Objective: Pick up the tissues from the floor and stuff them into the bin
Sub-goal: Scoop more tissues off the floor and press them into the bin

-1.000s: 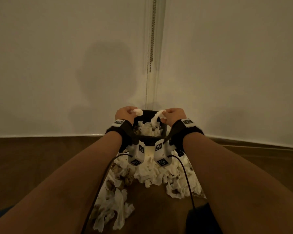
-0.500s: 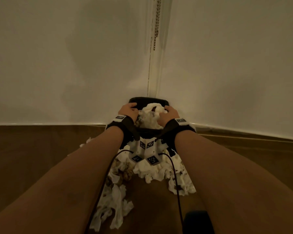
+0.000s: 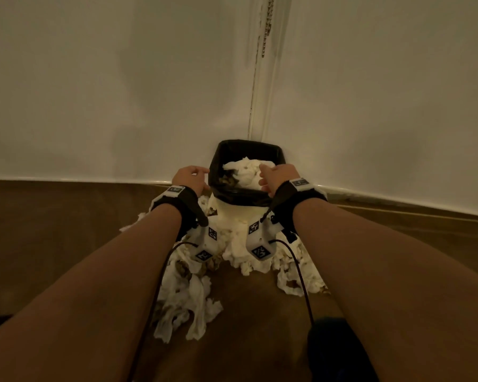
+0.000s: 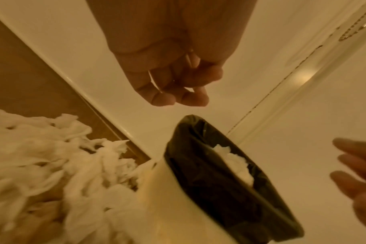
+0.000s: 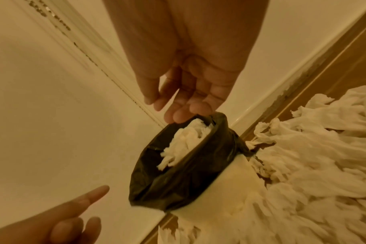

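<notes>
Both hands hang loose, empty beside the bin; tissues crowd its base.

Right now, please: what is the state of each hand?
Left hand: open, fingers loosely curled, holding nothing.
Right hand: open, holding nothing, above the bin.

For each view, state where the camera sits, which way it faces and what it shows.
Head: worn on the head, facing down into the corner; both forearms, left hand, right hand, bin.
Left wrist: looks along the empty left hand toward the bin and floor tissues.
Right wrist: looks along the empty right hand at the bin.
All three share the bin.
</notes>
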{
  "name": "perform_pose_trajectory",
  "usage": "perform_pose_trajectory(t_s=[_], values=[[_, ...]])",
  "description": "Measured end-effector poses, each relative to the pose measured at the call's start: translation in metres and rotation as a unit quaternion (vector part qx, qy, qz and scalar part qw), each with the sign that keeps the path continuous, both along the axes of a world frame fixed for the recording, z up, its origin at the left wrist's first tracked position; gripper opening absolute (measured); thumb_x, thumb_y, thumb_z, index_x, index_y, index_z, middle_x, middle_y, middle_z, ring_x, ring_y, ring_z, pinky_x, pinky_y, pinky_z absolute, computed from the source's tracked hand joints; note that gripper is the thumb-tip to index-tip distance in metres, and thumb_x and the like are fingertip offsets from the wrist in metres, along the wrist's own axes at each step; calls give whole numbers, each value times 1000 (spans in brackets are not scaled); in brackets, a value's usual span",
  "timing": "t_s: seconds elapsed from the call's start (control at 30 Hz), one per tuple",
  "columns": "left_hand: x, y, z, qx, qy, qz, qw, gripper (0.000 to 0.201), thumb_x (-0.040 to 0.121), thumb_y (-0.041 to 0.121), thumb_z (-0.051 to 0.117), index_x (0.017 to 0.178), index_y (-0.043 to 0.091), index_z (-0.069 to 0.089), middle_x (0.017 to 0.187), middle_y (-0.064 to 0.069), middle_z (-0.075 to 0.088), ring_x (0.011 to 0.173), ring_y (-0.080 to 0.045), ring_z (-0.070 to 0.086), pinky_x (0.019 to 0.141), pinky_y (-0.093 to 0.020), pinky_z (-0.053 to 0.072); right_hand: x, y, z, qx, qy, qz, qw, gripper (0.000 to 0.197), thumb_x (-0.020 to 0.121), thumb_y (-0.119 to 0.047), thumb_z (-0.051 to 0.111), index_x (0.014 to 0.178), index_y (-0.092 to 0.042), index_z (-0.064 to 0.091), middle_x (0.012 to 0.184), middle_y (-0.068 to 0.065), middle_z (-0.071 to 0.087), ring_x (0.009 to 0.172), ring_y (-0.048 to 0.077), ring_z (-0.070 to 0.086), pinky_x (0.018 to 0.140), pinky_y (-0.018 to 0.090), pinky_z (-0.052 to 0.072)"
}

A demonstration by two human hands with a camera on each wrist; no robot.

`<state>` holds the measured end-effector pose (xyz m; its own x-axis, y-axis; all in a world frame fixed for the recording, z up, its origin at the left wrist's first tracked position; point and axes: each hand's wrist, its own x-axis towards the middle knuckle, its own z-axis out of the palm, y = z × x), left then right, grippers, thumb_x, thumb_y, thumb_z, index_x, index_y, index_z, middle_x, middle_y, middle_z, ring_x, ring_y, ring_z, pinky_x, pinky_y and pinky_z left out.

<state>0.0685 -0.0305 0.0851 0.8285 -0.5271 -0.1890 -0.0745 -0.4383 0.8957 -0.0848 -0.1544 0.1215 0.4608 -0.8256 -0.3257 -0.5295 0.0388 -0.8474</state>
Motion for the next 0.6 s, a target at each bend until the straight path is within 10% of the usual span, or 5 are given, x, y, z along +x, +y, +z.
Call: perform_pose_trajectory(t_s=[0.13,0.3,0.6], values=[[-8,41,-15,62,26,-22,997,28,99,16,36,109,12,62,73,-4,65,68,-14,63,59,-25,49,2,31,-12,-7,37,38,999,39,97,-33,43,98,-3,67,68,1,63,57,12,55,61,28,48],[-30,90,-48,118,83,-32,989,28,96,8,39,113,8,61,93,-12,67,82,-21,63,60,-26,49,-4,73,-45,28,69,104,992,29,97,-20,47,111,0,63,87,6,67,65,14,60,56,24,47],[-70,136,-125,342,-147,-273,887,25,91,15,52,111,22,64,123,-8,56,109,-23,55,92,-31,46,-33,123,-126,52,129,104,985,32,94,-24,51,66,-16,64,82,6,72,84,26,67,83,39,56]])
